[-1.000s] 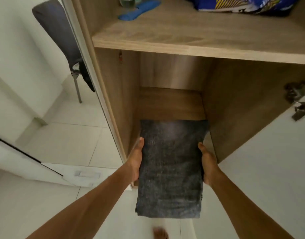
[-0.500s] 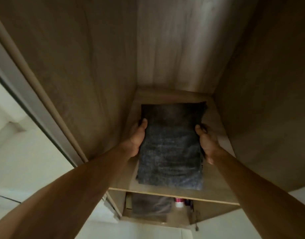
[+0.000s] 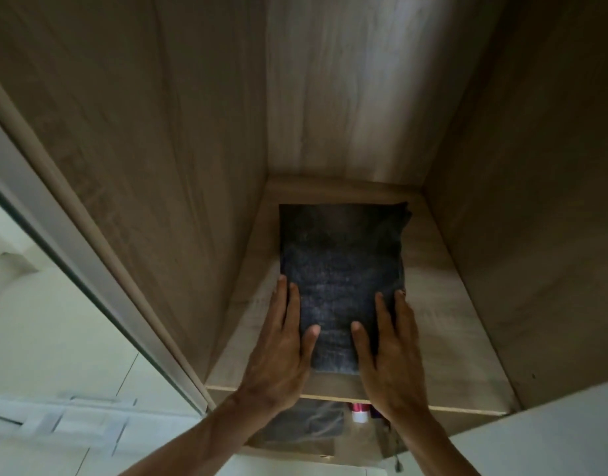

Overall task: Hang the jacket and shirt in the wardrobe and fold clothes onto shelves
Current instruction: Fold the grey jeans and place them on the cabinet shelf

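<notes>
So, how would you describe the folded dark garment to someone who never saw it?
Inside the wooden wardrobe, find the shelf both hands reach onto. The folded dark garment lies along its middle, the left hand and right hand resting on its near end. A second dark cloth lies one shelf lower.

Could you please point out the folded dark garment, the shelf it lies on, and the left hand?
folded dark garment (image 3: 342, 262): head view, middle of its top face.
shelf (image 3: 443, 331): head view, bare board right of the garment.
left hand (image 3: 282, 350): head view, back of the hand.
</notes>
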